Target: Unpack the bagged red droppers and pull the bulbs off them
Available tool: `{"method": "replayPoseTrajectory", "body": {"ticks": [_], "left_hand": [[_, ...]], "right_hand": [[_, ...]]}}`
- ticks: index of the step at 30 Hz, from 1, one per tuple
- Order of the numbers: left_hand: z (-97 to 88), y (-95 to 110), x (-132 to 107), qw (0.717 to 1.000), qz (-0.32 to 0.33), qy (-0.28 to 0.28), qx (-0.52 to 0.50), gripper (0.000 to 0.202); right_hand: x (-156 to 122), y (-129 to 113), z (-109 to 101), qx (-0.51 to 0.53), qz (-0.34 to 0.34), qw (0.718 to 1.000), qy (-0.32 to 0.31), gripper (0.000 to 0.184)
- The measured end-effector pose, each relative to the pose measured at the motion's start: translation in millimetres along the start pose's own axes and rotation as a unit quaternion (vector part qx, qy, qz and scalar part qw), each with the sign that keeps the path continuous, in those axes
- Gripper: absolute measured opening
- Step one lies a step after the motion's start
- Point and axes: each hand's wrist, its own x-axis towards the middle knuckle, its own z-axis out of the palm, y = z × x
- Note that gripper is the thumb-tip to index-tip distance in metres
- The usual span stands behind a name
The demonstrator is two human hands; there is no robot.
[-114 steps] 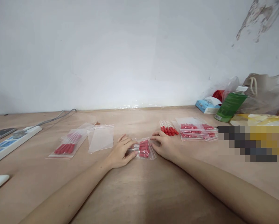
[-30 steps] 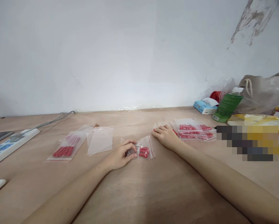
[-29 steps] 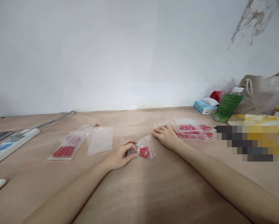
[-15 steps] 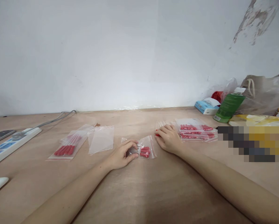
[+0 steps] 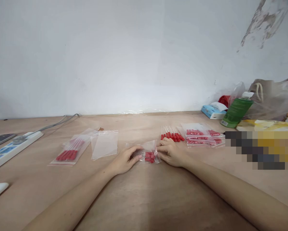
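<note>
A small clear zip bag [image 5: 148, 153] with red-capped pieces inside lies on the wooden table [image 5: 144, 199] between both hands. My left hand [image 5: 126, 159] pinches its left end, fingers curled. My right hand [image 5: 171, 152] rests at the bag's right edge with fingers closed on it. Just beyond the right hand lies a loose row of red-tipped clear sticks [image 5: 172, 134].
Filled bags [image 5: 201, 136] are stacked to the right, another filled bag [image 5: 70, 150] and an empty clear bag [image 5: 104, 144] lie to the left. A power strip [image 5: 11, 147] and phone [image 5: 0, 138] sit far left; a green bottle [image 5: 236, 110], tissue pack [image 5: 213, 110] and bags crowd the right.
My right hand has drawn back from the loose red-tipped sticks to the right edge of the small bag. The left hand has kept its hold on the bag's left end.
</note>
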Motion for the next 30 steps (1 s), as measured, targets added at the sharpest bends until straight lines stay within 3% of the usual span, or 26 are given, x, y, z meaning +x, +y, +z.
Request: {"method": "replayPoseTrajectory", "body": {"ticks": [8,11,15,22,26,30], "left_hand": [[2.1,-1.9,-1.2,1.0,-0.013,0.018,0.012,0.028],[3.0,-3.4,-1.5,1.0,-0.015,0.023,0.007,0.03],[1.9,-2.2,-1.2,1.0,-0.007,0.013,0.003,0.033],[1.2,-2.4,-1.3,1.0,-0.016,0.009,0.011,0.034],[0.7,-1.9,-1.1,1.0,-0.014,0.003,0.008,0.033],[-0.1,-0.3,-1.4,1.0,-0.019,0.004,0.013,0.033]], "right_hand": [[1.6,-1.3,-1.8,0.077,-0.022,0.996,-0.047,0.027],[3.3,-0.4,3.8,0.084,-0.022,0.996,-0.021,0.015],[2.4,0.2,8.4,0.053,0.024,0.998,0.031,0.016],[0.9,0.4,6.3,0.127,0.018,0.991,0.038,0.016],[5.0,5.1,-3.6,0.209,0.031,0.977,0.032,0.015],[8.8,25.4,-28.8,0.33,0.129,0.933,0.065,0.023]]}}
